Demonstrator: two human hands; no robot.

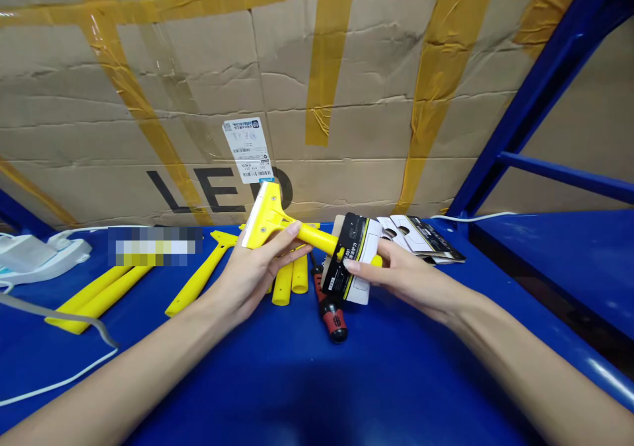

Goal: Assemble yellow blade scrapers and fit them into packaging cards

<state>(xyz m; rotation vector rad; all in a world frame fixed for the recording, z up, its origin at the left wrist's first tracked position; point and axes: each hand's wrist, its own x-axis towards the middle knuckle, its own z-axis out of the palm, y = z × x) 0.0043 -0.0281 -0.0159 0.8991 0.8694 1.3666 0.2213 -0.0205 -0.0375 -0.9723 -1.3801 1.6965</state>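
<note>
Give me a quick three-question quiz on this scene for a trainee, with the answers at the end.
1. Multiple choice: what is the right hand holding? A: a roll of tape, B: a black-and-yellow packaging card, C: a power cable.
2. True or false: the red-and-black screwdriver lies on the blue table.
3. Short answer: what yellow tool is the left hand holding?

Key: 1. B. 2. True. 3. A yellow scraper.
</note>
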